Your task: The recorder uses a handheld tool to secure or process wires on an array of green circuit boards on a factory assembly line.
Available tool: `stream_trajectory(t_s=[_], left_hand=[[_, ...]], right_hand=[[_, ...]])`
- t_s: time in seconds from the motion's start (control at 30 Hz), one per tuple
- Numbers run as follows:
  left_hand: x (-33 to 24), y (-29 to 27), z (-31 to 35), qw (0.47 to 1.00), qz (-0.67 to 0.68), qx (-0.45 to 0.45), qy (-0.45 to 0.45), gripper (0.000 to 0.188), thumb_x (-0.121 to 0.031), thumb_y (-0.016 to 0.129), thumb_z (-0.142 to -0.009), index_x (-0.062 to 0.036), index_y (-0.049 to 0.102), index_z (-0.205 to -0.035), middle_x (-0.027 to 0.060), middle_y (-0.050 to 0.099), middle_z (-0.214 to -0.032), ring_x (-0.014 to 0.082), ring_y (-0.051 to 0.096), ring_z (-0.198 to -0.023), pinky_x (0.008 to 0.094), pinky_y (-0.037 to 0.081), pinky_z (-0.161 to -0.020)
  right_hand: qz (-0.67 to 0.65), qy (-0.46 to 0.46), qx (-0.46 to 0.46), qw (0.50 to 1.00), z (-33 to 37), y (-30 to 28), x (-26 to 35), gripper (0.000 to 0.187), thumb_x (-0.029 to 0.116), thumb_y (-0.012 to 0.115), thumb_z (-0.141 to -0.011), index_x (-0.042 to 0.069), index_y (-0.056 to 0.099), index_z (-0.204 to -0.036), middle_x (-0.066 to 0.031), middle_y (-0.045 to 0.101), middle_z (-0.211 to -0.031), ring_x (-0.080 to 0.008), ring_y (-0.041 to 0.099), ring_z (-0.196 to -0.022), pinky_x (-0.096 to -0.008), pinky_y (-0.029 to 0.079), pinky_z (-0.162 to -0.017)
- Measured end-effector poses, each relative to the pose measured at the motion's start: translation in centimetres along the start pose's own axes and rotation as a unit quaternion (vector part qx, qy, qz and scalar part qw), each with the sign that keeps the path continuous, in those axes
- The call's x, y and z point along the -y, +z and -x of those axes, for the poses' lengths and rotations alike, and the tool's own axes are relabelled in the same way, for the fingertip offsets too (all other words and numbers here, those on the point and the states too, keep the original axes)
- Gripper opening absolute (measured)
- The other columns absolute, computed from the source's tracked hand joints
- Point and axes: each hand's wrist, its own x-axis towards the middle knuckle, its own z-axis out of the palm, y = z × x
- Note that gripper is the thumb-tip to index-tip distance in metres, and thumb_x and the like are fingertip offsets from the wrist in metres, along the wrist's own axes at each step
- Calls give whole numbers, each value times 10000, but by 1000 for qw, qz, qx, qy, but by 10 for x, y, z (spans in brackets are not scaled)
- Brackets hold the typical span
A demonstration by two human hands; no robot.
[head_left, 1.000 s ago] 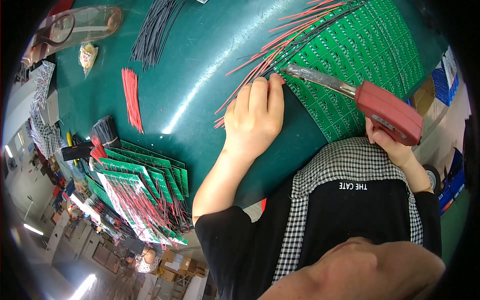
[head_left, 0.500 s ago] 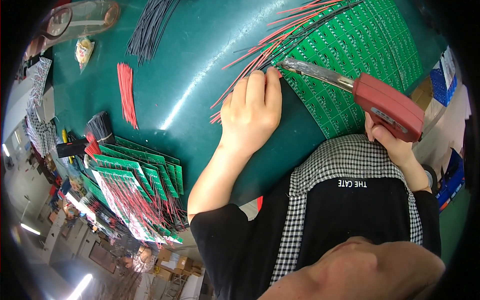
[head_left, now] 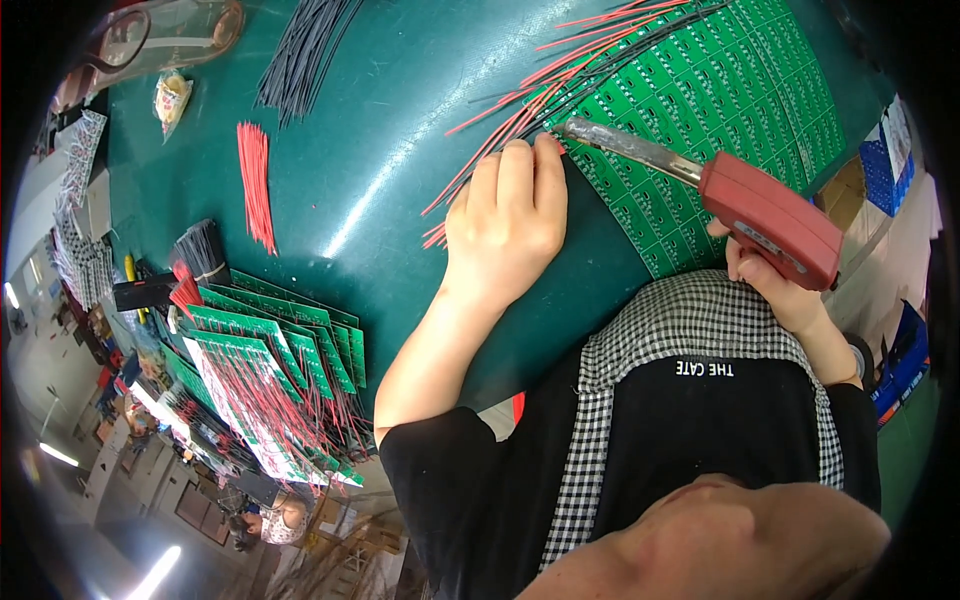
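My right hand [head_left: 778,285] is wrapped round the handle of a red soldering gun [head_left: 770,215]. Its long metal barrel reaches left, the tip over the near left corner of a green circuit board panel [head_left: 690,120]. Right beside that tip, my left hand [head_left: 508,215] has its fingers pressed together at the board's edge, pinching a red wire whose end barely shows. Most of that wire is hidden by the fingers. Loose red and black wires [head_left: 575,80] lie across the panel's left side and run past the left fingertips.
On the green table [head_left: 390,90] lie a black wire bundle [head_left: 308,55] and a red wire bundle [head_left: 256,188]. Several wired circuit boards [head_left: 270,360] are stacked at the left edge, by another black bundle [head_left: 203,250]. A wrapped packet [head_left: 172,100] sits far left. Another person [head_left: 280,522] is in the background.
The soldering gun's body has shifted slightly left, and the right hand's fingers on it have moved a little. The left hand stays almost in place at the board's edge.
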Motion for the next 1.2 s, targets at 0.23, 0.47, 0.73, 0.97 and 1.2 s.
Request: stream_trajectory(t_s=[0.23,0.47,0.73,0.97,1.2], left_hand=[[-1,-1,1,1000,-1,-5,-3,161,-65,599,-686,-12,589,-837,30,493,-712,110,482,-590,189,406,-450],[-2,1,1,1000,6,-7,-8,144,-69,603,-714,-14,588,-846,32,501,-724,112,489,-596,191,411,-455],[-1,0,-1,1000,4,-6,-10,154,-70,605,-701,-15,588,-844,35,510,-733,108,489,-590,191,410,-449],[-2,-1,1,1000,3,-6,-11,160,-67,606,-692,-18,590,-844,35,511,-739,108,494,-590,196,412,-441],[-1,0,1,1000,9,-5,-5,166,-72,601,-697,-21,587,-855,40,517,-756,112,502,-602,194,415,-444]], right_hand=[[-90,-44,-9,995,-2,4,8,365,15,589,-775,-14,504,-1129,-88,581,-987,-79,489,-661,-219,423,-599],[-33,12,-10,999,-1,2,4,293,64,633,-773,13,537,-1045,-44,556,-882,-98,508,-734,-237,427,-643],[-22,-10,8,1000,-3,2,5,340,69,629,-780,21,526,-1100,-56,576,-958,-84,482,-733,-228,406,-655],[-79,-31,4,996,-2,2,3,405,34,607,-782,21,489,-1169,-73,587,-1039,-70,476,-724,-223,412,-649],[-48,-28,9,998,-5,4,4,411,25,600,-782,21,483,-1176,-77,589,-1040,-75,483,-738,-223,416,-666]])
